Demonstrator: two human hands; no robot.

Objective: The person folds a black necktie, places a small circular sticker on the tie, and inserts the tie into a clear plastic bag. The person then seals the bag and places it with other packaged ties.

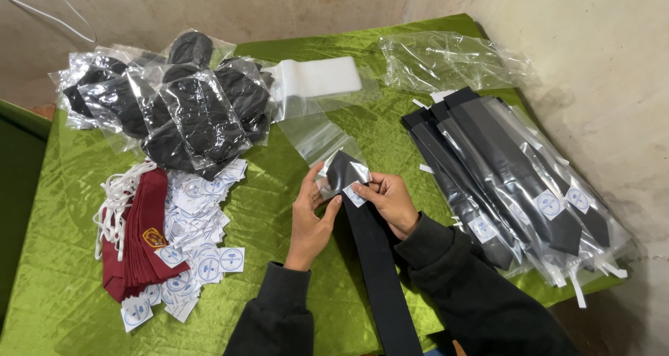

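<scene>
— Tie (376, 258) lies mid-cloth (63, 286), its knot in a clear sleeve (333, 162). Our left hand (310, 213) pinches the sleeve's edge; our right hand (391, 201) pinches a square label (355, 194) against it.
— We should press that label flat — no wrinkles, I'd say.
— Counts?
— One tie in hand; the bagged ties (516, 188), maroon ties (136, 237) and loose labels (198, 220) overlap too much to count.

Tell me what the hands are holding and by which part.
Both hands grip the black tie at its upper end, in clear wrap: left hand on the left edge, right hand pinching the white sticker.
</scene>
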